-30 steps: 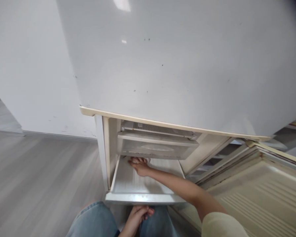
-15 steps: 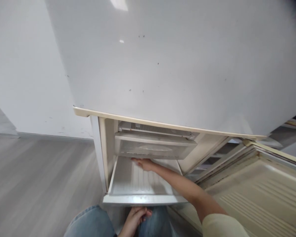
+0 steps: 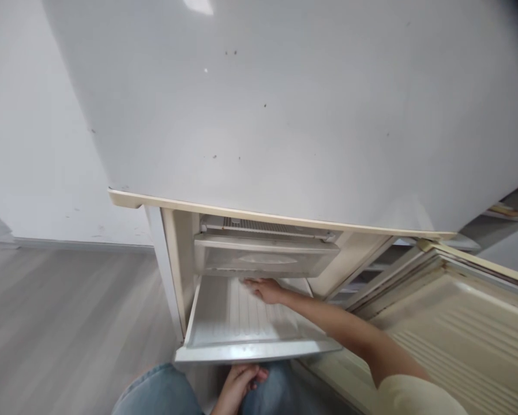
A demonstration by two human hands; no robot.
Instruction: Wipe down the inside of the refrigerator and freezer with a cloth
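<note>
I look down at a white fridge (image 3: 285,115) whose lower compartment stands open. My right hand (image 3: 265,288) reaches into the pulled-out bottom drawer (image 3: 224,323), fingers pressed together and flat against its ribbed floor, just under the translucent drawer (image 3: 263,259) above. What lies under the fingers is hidden. My left hand (image 3: 239,386) rests loosely curled between my knees, below the drawer's front edge, and holds nothing I can see.
The open fridge door (image 3: 458,328) lies out to the right with its ribbed inner panel up. Grey wood floor (image 3: 68,323) spreads to the left, with a white wall (image 3: 25,144) behind. My jeans-clad knees (image 3: 159,395) are at the bottom edge.
My right hand has slid to the right along the back of the bottom drawer. The view has shifted, so the fridge sits further left. The left hand stays put.
</note>
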